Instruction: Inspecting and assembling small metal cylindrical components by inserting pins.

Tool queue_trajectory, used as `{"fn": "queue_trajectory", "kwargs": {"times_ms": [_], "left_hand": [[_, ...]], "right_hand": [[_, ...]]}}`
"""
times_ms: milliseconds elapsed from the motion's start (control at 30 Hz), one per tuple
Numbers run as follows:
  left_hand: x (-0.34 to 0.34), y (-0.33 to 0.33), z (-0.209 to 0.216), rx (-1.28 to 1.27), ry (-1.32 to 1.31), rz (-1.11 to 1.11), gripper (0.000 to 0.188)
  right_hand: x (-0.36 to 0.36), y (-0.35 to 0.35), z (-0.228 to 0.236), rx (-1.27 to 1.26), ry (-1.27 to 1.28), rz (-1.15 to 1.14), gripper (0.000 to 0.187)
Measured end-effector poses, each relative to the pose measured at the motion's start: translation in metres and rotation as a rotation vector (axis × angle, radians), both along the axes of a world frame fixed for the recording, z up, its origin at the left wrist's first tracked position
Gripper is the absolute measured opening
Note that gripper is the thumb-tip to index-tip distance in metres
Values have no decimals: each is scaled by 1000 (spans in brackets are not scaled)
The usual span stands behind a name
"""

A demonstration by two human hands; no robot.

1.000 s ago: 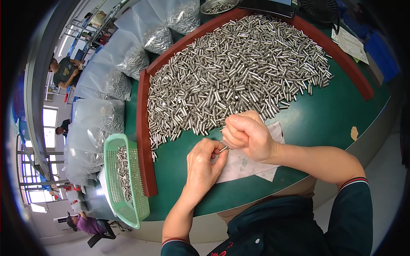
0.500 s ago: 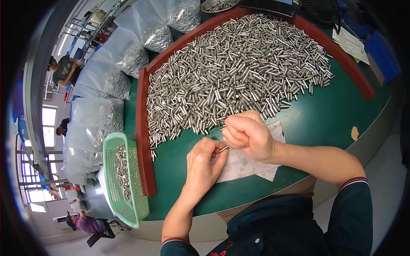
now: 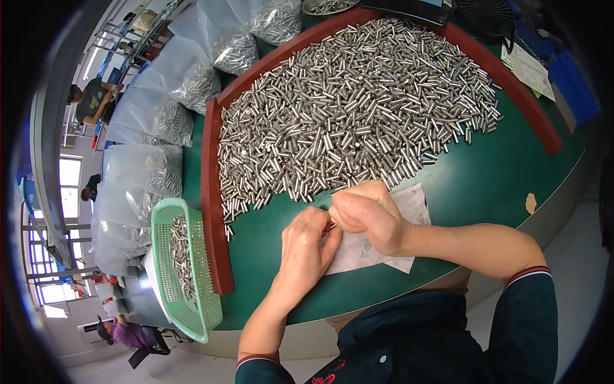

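Observation:
My left hand (image 3: 306,246) is closed in a pinch on a small metal pin (image 3: 332,225), only a sliver of which shows between the fingers. Right beside it, my right hand (image 3: 371,214) is curled into a fist, its fingers meeting the left fingertips. Whatever the fist may hold is hidden. Beneath both hands lies a pale, stained cloth (image 3: 364,253) on the green table (image 3: 486,173). Just beyond them spreads a large heap of shiny metal pins (image 3: 358,102), all short cylinders.
A dark red wooden rail (image 3: 211,192) borders the heap at left, back and right. Left of it stands a green plastic basket (image 3: 211,297) with pins inside. Clear bags of pins (image 3: 167,173) line the far left. Papers (image 3: 527,70) lie at the back right; people work in the background.
My right hand has come down and closer against the left fingertips, covering more of the pin. The left hand has barely moved.

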State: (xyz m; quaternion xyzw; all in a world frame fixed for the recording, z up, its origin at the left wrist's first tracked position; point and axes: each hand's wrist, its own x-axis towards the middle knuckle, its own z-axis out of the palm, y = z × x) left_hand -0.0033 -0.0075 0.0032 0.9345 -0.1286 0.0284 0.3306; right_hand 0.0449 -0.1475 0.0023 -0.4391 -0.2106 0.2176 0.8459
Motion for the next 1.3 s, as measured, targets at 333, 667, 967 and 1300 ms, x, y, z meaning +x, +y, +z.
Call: {"fn": "queue_trajectory", "kwargs": {"times_ms": [333, 667, 967, 1300], "left_hand": [[-5, 10, -3, -738, 310, 187, 6], [-3, 16, -3, -1199, 554, 217, 22], [1, 29, 4, -1301, 770, 306, 30], [-2, 27, -1, -1216, 555, 266, 17]], "right_hand": [[8, -3, -3, 111, 197, 83, 40], [6, -4, -2, 97, 188, 83, 40], [9, -2, 1, 83, 198, 59, 41], [7, -2, 4, 74, 212, 68, 40]]}}
